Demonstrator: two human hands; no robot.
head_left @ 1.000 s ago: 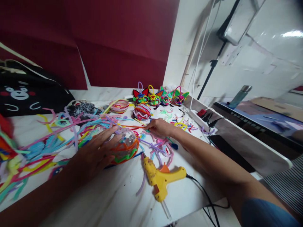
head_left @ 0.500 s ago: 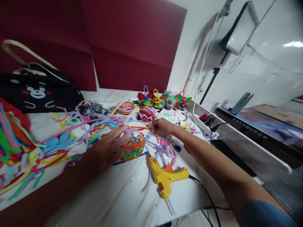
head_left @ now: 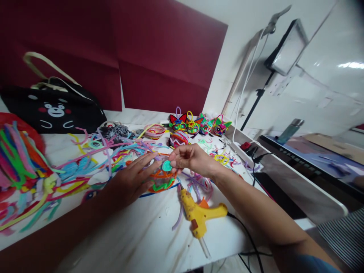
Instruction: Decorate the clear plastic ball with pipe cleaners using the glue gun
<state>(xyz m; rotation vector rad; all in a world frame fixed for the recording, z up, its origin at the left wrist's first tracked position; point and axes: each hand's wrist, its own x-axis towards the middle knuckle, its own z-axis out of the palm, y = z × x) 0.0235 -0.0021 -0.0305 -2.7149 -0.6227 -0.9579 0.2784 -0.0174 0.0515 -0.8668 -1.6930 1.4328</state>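
A clear plastic ball (head_left: 160, 174) with orange and green pipe-cleaner trim rests on the white table. My left hand (head_left: 132, 176) is closed around its left side, fingers over the top and thumb on the near side. Between the thumb and fingertips of my right hand (head_left: 192, 159) is a small turquoise disc (head_left: 167, 166), held just over the ball's upper right. The disc hides part of the ball. A yellow hot glue gun (head_left: 196, 212) lies on its side nearer to me, its nozzle pointing toward the ball.
Loose pipe cleaners (head_left: 76, 167) are strewn across the left. Several cat-faced ornaments (head_left: 193, 123) stand at the back beside a striped ball (head_left: 179, 139). A black bag (head_left: 54, 108) sits back left. The glue gun's cord (head_left: 247, 229) runs off the near right edge.
My right hand has lifted from the table right of the ball and moved left and toward me. The turquoise disc now shows in its fingers. My left hand stays on the ball.
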